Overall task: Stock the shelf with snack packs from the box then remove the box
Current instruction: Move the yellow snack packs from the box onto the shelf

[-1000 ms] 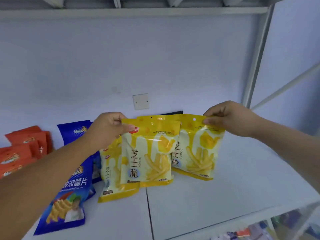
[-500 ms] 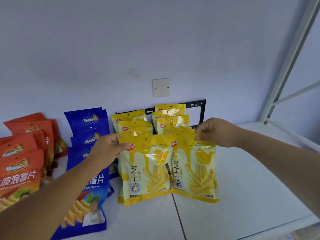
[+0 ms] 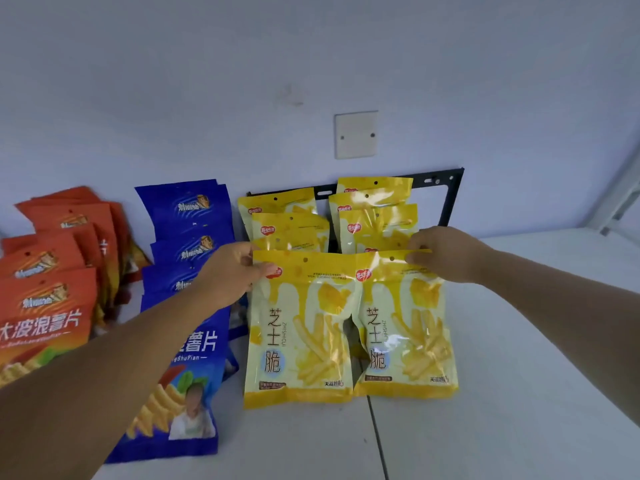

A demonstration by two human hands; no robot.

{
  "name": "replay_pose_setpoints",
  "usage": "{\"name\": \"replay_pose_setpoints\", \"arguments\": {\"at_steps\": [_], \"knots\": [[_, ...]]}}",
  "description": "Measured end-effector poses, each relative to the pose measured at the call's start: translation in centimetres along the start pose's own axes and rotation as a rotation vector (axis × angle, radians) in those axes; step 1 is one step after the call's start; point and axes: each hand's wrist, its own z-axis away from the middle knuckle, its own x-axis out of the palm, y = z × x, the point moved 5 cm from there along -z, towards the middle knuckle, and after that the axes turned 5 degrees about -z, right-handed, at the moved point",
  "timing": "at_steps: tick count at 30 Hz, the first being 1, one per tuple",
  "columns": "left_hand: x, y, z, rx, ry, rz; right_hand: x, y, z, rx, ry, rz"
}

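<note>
The left hand (image 3: 232, 275) is pinching the top left corner of the left yellow pack (image 3: 298, 334), with the thumb in front and the other fingers curled behind. The right hand (image 3: 446, 254) is gripping the top right corner of the right yellow pack (image 3: 405, 334) in the same way. Both packs are standing upright on the white shelf (image 3: 519, 375), side by side. Their lower edges are touching the board and their inner edges are meeting.

Just behind them, two rows of yellow packs (image 3: 377, 209) are standing one behind the other and reaching back to the wall. To the left, a row of blue packs (image 3: 187, 237) is filling the next part of the shelf, and a row of orange packs (image 3: 52, 271) is sitting beyond it. A black bracket (image 3: 450, 192) is showing behind the yellow rows, and a white wall plate (image 3: 356, 134) is sitting above them.
</note>
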Motion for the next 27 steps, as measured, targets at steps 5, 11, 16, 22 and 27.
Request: {"name": "replay_pose_setpoints", "arguments": {"at_steps": [5,11,16,22,27], "knots": [[0.5,-0.6,-0.6,-0.016,0.010,-0.035,0.7,0.7,-0.6,-0.011,-0.014,-0.025],[0.8,-1.9,-0.6,-0.067,0.052,0.051,0.8,0.9,-0.7,0.021,0.016,-0.048],[1.5,-2.8,-0.7,-0.121,0.059,0.061,1.1,0.5,-0.2,0.046,0.022,-0.049],[1.2,-2.3,-0.2,-0.136,0.097,0.080,1.0,0.4,0.4,0.050,0.037,-0.005],[0.7,-2.4,0.5,-0.127,0.139,0.010,0.9,0.5,0.9,0.071,0.044,0.027]]}}
